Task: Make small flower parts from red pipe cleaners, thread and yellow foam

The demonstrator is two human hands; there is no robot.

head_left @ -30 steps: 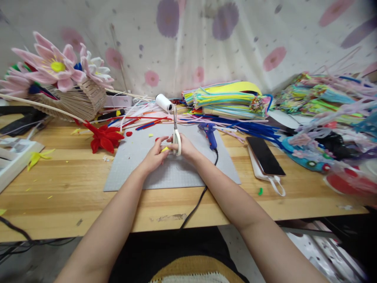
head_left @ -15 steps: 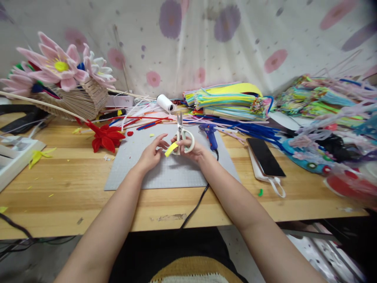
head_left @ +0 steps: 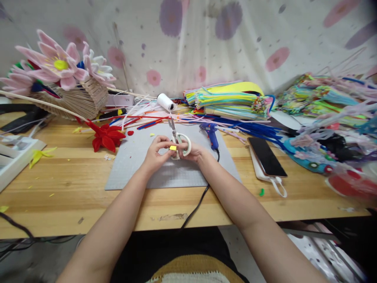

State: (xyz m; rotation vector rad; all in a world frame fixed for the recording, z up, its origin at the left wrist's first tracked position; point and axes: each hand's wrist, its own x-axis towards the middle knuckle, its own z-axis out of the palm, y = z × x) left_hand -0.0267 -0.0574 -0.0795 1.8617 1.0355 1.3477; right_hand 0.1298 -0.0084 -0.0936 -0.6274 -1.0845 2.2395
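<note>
My right hand point(head_left: 192, 153) has its fingers round a pair of scissors point(head_left: 185, 144) with pale handles, blades pointing away from me and a little to the left. A small yellow strip point(head_left: 172, 148) shows between the two hands, in front of the scissors. My left hand point(head_left: 158, 154) is closed at the strip's left side, thumb and forefinger pinching it. The right fingertips are close behind the strip; whether they still touch it I cannot tell. Both hands are above a grey cutting mat point(head_left: 129, 173).
A blue glue gun point(head_left: 211, 135) lies on the mat's right, its black cord running to the front edge. A red fuzzy flower point(head_left: 107, 137) is at left, a phone point(head_left: 266, 157) at right. Bundled pipe cleaners point(head_left: 229, 101) and a white thread spool point(head_left: 165, 102) line the back.
My left hand has moved right and closed on the yellow strip, of which less now shows. The scissors have shifted slightly left and tilted leftward in my right hand.
</note>
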